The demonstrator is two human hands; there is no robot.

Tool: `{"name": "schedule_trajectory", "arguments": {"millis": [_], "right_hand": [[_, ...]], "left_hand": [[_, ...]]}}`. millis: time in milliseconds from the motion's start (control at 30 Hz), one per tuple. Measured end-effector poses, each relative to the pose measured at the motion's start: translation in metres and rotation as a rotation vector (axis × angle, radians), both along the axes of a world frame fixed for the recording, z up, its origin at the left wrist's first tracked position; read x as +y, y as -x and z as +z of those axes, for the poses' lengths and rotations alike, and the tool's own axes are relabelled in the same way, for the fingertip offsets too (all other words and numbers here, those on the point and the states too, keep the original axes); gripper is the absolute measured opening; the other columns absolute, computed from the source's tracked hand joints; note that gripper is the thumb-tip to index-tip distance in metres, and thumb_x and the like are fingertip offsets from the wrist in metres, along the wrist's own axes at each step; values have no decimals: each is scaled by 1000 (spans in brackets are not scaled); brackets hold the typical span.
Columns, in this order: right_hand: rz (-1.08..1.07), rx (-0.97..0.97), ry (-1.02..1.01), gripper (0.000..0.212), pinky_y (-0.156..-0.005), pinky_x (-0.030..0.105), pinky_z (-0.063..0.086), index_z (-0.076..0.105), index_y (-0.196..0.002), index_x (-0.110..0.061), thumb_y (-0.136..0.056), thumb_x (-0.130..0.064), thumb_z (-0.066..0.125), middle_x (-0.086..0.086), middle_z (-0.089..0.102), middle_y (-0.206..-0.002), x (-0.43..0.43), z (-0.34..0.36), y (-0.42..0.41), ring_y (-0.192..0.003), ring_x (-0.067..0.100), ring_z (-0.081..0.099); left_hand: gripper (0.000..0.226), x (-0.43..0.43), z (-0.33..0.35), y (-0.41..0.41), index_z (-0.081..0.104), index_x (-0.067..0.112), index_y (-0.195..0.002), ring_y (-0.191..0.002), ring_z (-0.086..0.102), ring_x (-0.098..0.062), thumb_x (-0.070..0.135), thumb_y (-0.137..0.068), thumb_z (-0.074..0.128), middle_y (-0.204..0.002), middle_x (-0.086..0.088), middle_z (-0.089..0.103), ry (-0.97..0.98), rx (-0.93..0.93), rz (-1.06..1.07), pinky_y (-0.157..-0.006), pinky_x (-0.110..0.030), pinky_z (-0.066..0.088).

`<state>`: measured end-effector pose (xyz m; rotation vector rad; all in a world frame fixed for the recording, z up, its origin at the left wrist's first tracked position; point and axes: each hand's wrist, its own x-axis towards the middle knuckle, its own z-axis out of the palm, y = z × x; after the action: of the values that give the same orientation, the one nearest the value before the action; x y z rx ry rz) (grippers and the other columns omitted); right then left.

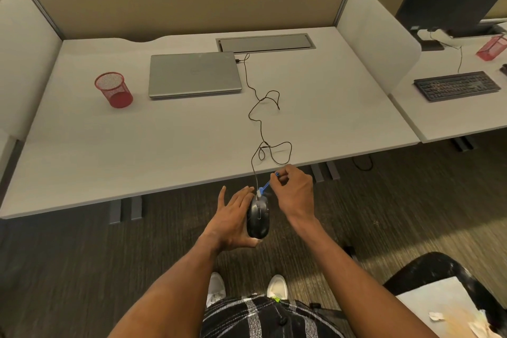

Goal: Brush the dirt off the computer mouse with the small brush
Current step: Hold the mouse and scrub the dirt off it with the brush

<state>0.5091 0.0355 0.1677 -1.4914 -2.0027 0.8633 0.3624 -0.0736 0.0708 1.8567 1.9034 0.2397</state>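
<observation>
A black wired computer mouse (258,217) is held in the air in front of the desk edge, cradled in my left hand (231,221) with the thumb under its near end and the fingers stretched along its left side. My right hand (295,191) pinches the handle of a small blue brush (265,186). The brush's pale bristle tip touches the front of the mouse near where the cord comes out. The mouse's black cable (260,118) runs in loose loops across the desk to the closed laptop.
A closed silver laptop (194,74) and a red mesh pen cup (113,89) sit on the grey desk (109,145). A cable hatch (265,42) is at the back. A keyboard (456,85) lies on the neighbouring desk. A black chair (439,277) stands at lower right.
</observation>
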Motion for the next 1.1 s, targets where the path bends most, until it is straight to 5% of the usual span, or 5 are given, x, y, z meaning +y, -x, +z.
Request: {"name": "schedule_trajectory", "arguments": {"millis": [467, 667, 1100], "right_hand": [[-48, 28, 6, 6, -60, 3, 49, 69, -100, -12, -96, -16, 71, -7, 66, -86, -4, 1, 1, -72, -3, 62], [-9, -14, 65, 9, -67, 15, 54, 69, -94, -14, -91, -17, 76, -3, 69, -85, 0, -1, 0, -81, 10, 68], [-28, -15, 76, 8, -63, 10, 48, 69, -97, -15, -92, -18, 75, -4, 69, -88, -2, -1, 4, -80, 7, 68]], "left_hand": [[132, -2, -3, 0, 5, 20, -164, -161, -2, -15, 88, -66, 63, -175, -1, 7, -2, 21, 2, -122, -59, -24], [132, -1, -2, 0, 7, 20, -164, -161, -3, -15, 89, -66, 62, -175, -1, 8, -3, 18, 12, -122, -61, -22], [133, -4, 0, 0, 5, 20, -164, -161, -5, -16, 91, -65, 60, -175, -2, 5, 3, 42, 19, -120, -65, -22]]}}
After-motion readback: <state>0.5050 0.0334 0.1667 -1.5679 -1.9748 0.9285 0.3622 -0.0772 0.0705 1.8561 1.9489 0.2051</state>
